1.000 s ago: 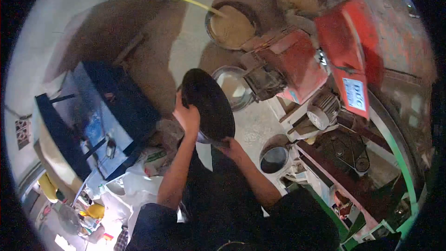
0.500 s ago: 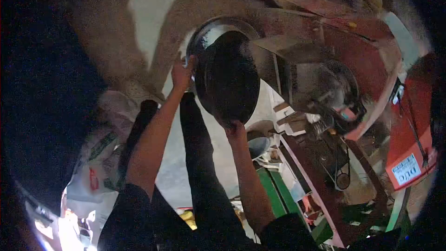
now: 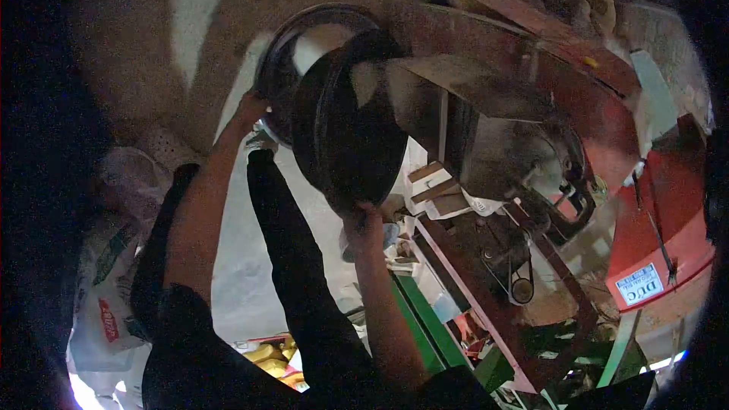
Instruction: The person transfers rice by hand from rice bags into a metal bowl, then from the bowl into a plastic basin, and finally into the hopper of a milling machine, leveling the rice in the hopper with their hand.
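A wide, dark round basin (image 3: pixel 349 125) is tilted on its side between my hands, beside a sheet-metal chute (image 3: pixel 440 68). Its left part shows a shiny curved rim; the rest is in deep shadow, so its contents cannot be made out. My left hand (image 3: pixel 254 108) is closed on the rim at the left. From below, my right hand (image 3: pixel 362 216) grips the lower edge, its fingers partly hidden in shadow.
On the right stands a machine with a belt pulley (image 3: pixel 522 290) and a red panel (image 3: pixel 668 212) labelled "DUC". A green beam (image 3: pixel 429 323) runs below it. White sacks (image 3: pixel 114 319) lie at left, yellow packets (image 3: pixel 273 357) at the bottom.
The basin and both hands have shifted left in view, and the basin now overlaps the chute's edge. The surroundings have also shifted left as the camera turned.
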Available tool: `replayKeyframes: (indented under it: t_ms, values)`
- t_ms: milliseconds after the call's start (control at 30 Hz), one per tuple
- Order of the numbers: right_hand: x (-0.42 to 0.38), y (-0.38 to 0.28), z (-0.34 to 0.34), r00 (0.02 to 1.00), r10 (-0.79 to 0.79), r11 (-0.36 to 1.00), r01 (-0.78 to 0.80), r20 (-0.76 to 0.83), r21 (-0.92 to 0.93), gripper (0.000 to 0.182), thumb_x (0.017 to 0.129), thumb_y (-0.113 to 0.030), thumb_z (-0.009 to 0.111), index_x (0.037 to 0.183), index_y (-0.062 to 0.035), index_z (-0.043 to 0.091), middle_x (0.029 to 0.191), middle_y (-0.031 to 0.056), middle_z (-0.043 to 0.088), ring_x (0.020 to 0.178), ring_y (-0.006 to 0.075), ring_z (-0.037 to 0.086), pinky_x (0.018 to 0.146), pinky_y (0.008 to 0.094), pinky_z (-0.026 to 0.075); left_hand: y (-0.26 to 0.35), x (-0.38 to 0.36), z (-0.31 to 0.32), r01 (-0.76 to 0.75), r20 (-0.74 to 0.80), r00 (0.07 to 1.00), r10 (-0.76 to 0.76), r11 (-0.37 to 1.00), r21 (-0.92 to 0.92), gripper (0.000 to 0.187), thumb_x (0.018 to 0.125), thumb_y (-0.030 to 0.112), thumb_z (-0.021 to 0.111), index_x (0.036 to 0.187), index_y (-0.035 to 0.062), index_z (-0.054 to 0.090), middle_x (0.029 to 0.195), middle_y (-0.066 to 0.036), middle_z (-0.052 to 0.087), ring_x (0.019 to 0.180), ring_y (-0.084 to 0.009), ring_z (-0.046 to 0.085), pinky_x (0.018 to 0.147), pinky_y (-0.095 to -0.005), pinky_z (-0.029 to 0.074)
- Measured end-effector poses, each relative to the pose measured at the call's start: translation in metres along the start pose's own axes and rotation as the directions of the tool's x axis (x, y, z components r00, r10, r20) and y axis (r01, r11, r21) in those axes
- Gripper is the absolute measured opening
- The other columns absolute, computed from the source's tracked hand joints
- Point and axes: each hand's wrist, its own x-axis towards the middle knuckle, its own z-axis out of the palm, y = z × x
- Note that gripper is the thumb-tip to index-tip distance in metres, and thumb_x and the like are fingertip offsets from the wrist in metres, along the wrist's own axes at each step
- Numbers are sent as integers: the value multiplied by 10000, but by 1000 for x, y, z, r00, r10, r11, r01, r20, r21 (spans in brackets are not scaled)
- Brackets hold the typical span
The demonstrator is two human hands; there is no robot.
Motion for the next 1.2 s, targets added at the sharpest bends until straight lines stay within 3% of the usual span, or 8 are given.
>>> replayKeyframes:
  t_ms: [300,533,600,667,800,900,1067,1200]
  values:
    - [92,33,5,955,-163,978,190,250,-88,378,767,-32,559,1142,-14,518,1135,155,554,1024,336,545,942,442,459,-19,-146,-169,93,-219,965,-142,971,-220,287,789,231,619,966,6,600,1004,-136,582,924,-254,579,779,-406,491]
    - [189,59,42,973,-111,950,46,200,308,494,820,-234,588,1270,-89,446,1278,114,482,1128,358,480,931,530,423,-47,-225,-255,71,-546,741,-390,854,-515,301,841,261,560,966,-12,583,963,-113,571,805,-235,579,697,-391,504]
    - [237,77,11,995,-54,982,38,84,182,576,823,-298,598,1330,-114,397,1340,100,438,1174,370,448,946,562,397,-94,-245,-291,-110,-523,827,-205,854,-509,289,808,222,590,966,-19,572,975,-103,558,787,-230,578,678,-358,498]
    - [282,96,-38,806,-446,645,591,390,-484,507,842,-360,554,1283,-138,440,1312,99,456,1131,354,470,929,560,390,-23,-288,-264,-46,-554,796,-244,888,-458,270,788,191,603,959,-16,569,985,-105,553,805,-227,574,700,-352,493]
    - [183,45,34,922,243,946,-294,-300,-135,504,822,-303,598,1264,-123,438,1148,117,536,1082,289,519,894,461,425,83,-358,-195,50,-513,826,-234,937,-346,244,753,132,626,941,-10,564,996,-109,546,846,-220,564,744,-345,485]
    - [142,32,24,970,222,921,-242,-98,-304,511,830,-291,600,1276,-123,415,1116,126,561,1048,275,543,861,420,445,100,-387,-158,-26,-504,803,-318,826,-563,249,742,114,625,952,1,554,994,-115,542,870,-236,559,764,-378,489]
    - [51,29,25,815,102,435,480,571,-762,455,936,-318,476,1303,-57,407,1127,120,590,984,242,591,820,363,457,102,-448,-109,-136,-552,825,-118,907,-398,377,671,1,612,1033,-5,509,1039,-128,527,929,-283,556,797,-413,499]
    - [-103,-52,67,789,378,793,-6,484,-609,776,880,-652,328,1373,-53,335,1331,147,445,1154,267,483,956,465,378,178,-511,-57,-23,-557,815,-158,953,-302,320,812,304,575,1020,63,595,917,-98,587,778,-216,557,657,-339,446]
